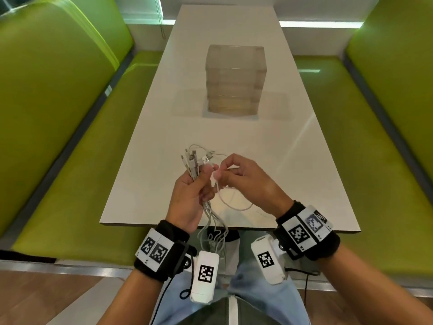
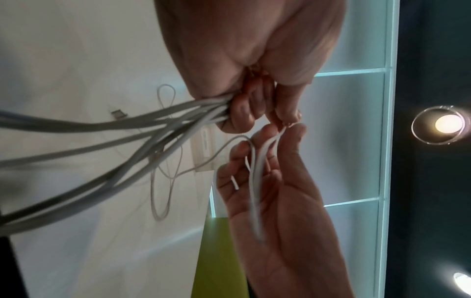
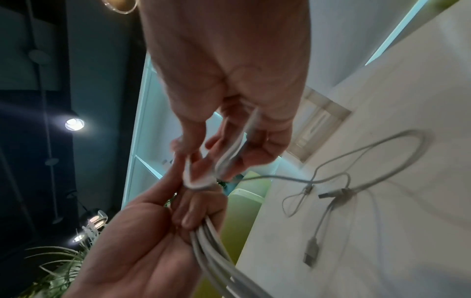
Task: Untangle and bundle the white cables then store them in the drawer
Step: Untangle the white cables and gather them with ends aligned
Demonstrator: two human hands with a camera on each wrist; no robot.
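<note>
My left hand grips a bunch of several white cables above the table's near edge; their plug ends stick up past the fist and the loose lengths hang down over the edge. In the left wrist view the cables fan out from the left hand. My right hand pinches one thin white cable right beside the left thumb. That cable runs folded through the right hand. A loop of it lies on the table. A translucent drawer unit stands mid-table, drawers closed.
The white table runs away from me between two green benches. Further cable with plugs lies on the table near my hands. My legs in jeans are below the table edge.
</note>
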